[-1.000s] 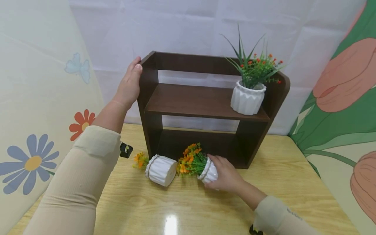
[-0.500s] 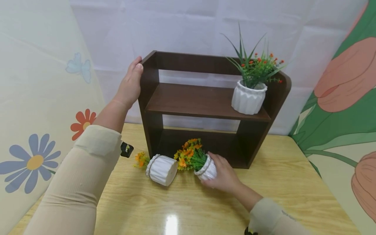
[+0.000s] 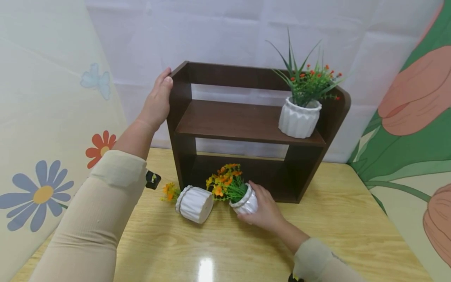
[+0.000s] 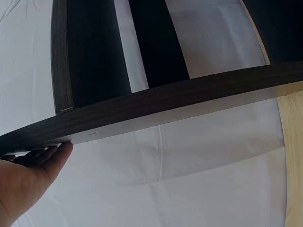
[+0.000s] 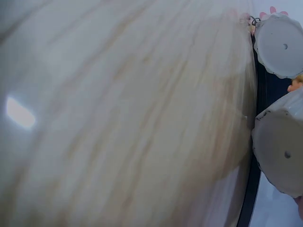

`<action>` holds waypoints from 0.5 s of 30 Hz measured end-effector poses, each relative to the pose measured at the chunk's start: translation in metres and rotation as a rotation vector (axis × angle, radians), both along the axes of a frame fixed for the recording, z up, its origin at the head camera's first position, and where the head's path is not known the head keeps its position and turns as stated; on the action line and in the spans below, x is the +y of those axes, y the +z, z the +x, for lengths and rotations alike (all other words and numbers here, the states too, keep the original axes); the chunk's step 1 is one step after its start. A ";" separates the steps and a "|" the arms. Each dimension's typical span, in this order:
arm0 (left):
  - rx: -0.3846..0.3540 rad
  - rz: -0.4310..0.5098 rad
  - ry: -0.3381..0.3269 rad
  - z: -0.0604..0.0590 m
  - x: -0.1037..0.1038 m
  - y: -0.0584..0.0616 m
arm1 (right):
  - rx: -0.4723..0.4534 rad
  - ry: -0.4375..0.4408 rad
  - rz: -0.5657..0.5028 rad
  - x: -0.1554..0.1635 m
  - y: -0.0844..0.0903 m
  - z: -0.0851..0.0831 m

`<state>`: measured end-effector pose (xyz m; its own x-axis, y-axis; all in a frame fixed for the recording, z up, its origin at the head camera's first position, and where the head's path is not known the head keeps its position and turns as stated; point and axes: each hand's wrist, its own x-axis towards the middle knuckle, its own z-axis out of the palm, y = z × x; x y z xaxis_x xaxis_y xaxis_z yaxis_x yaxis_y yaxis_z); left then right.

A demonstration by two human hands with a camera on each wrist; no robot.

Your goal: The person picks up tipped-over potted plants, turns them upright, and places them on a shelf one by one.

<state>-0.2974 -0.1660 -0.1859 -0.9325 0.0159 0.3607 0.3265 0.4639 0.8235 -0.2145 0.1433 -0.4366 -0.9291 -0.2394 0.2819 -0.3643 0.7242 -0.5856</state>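
A person in beige sleeves works at a light wooden desk (image 3: 334, 219) on which a small dark brown two-tier wooden shelf unit (image 3: 243, 121) stands against a white wall. The left arm reaches forward and up from the lower left, elbow bent, and the left hand (image 3: 155, 102) lies flat against the outer face of the shelf unit's left side panel, fingers straight and together, fingertips at the panel's top front corner. In the left wrist view the same hand (image 4: 28, 177) shows its thumb pressed under the edge of that dark panel (image 4: 165, 101). The right arm comes in low from the bottom right, forearm just above the desk, and the right hand (image 3: 266, 209) curls its fingers around a small white ribbed pot of orange artificial flowers (image 3: 243, 199). This pot is tilted, its flowers leaning up and left, just in front of the shelf unit's open bottom compartment. To its left, also in front of the shelf unit, a second white ribbed pot (image 3: 194, 203) lies on its side on the desk, orange blooms poking out leftward. The right wrist view shows both pots' round white bases (image 5: 281, 45), (image 5: 279, 151) close together. On the shelf unit's upper shelf, at its right end, a third white ribbed pot with green spiky leaves and red flowers (image 3: 299, 115) stands upright.
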 end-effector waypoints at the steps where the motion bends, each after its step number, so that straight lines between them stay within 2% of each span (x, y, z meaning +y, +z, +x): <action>1: 0.002 0.000 0.000 0.000 0.000 0.000 | -0.003 -0.001 0.000 0.001 0.000 0.000; 6: 0.007 0.000 -0.004 0.000 0.000 0.000 | -0.022 -0.013 -0.002 0.005 0.000 0.001; 15: 0.003 0.000 -0.002 -0.001 0.000 -0.001 | -0.101 -0.032 -0.073 0.010 0.001 0.005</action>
<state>-0.2980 -0.1663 -0.1864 -0.9314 0.0181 0.3636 0.3301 0.4635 0.8223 -0.2091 0.1531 -0.4358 -0.9603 -0.1917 0.2025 -0.2786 0.6883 -0.6698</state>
